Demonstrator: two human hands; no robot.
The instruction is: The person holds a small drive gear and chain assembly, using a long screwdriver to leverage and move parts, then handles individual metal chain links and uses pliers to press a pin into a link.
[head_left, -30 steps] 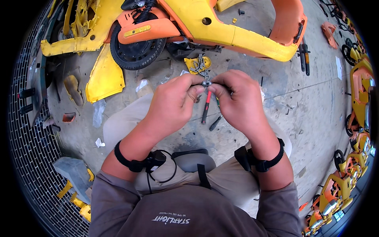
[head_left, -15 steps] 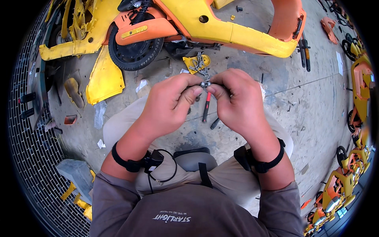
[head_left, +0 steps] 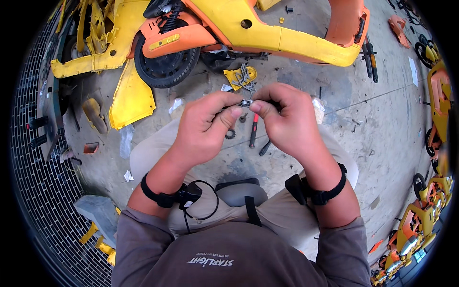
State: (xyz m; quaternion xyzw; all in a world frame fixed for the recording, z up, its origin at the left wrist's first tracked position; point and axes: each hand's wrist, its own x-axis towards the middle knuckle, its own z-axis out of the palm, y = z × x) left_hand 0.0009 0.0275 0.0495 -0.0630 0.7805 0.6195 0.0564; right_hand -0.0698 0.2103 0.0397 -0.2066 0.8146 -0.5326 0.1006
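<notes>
My left hand (head_left: 203,125) and my right hand (head_left: 287,119) meet in front of me, thumbs and forefingers closed. Between the fingertips they pinch a small shiny metal part (head_left: 245,102), too small and partly covered to name. Under the hands, on the floor, lies a tool with a red and black handle (head_left: 254,130). A dark handle (head_left: 265,148) lies close to it. Beside my left thumb a small toothed gear (head_left: 230,134) and a small round metal piece (head_left: 243,118) show. Just beyond my fingers, a grey chain (head_left: 245,75) rests across a yellow plate (head_left: 234,79).
A yellow and orange scooter (head_left: 287,39) lies across the far side, its black wheel (head_left: 167,60) toward the left. A yellow panel (head_left: 131,103) lies left of it. A grey block (head_left: 98,215) stands at lower left. Several more scooters (head_left: 409,229) line the right edge.
The whole view has shifted slightly. My hands keep their pinch on the small metal part, tilting it a little. The gear beside my left thumb shows more plainly.
</notes>
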